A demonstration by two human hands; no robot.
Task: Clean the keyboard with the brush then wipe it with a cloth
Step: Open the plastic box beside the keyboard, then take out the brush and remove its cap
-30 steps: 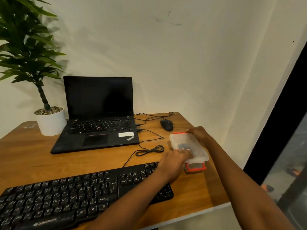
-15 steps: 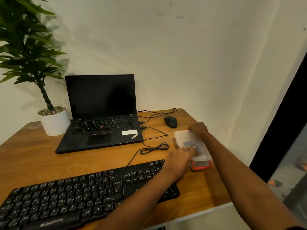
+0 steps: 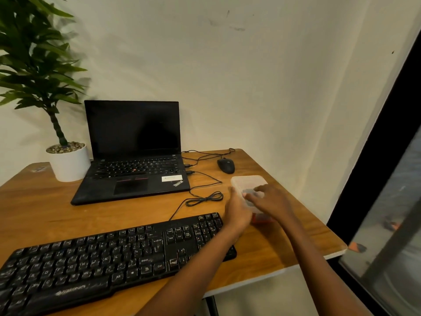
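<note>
The black keyboard [image 3: 109,258] lies along the desk's front left. Past its right end stands a translucent plastic container [image 3: 248,182] with a red part [image 3: 262,219] showing at its near end. Something dark grey shows through its top; I cannot tell what it is. My left hand [image 3: 237,210] holds the container's left side, thumb up against its wall. My right hand [image 3: 270,201] lies over its top, fingers stretched left onto it. No brush or cloth is plainly visible.
An open black laptop [image 3: 134,160] sits behind the keyboard, with a potted plant [image 3: 68,163] to its left. A black mouse [image 3: 226,165] and coiled cables [image 3: 205,198] lie near the container. The desk's right edge [image 3: 319,215] is close.
My right hand has come from the container's far end to lie over its top. My left hand stays at its left side. The camera view has shifted slightly.
</note>
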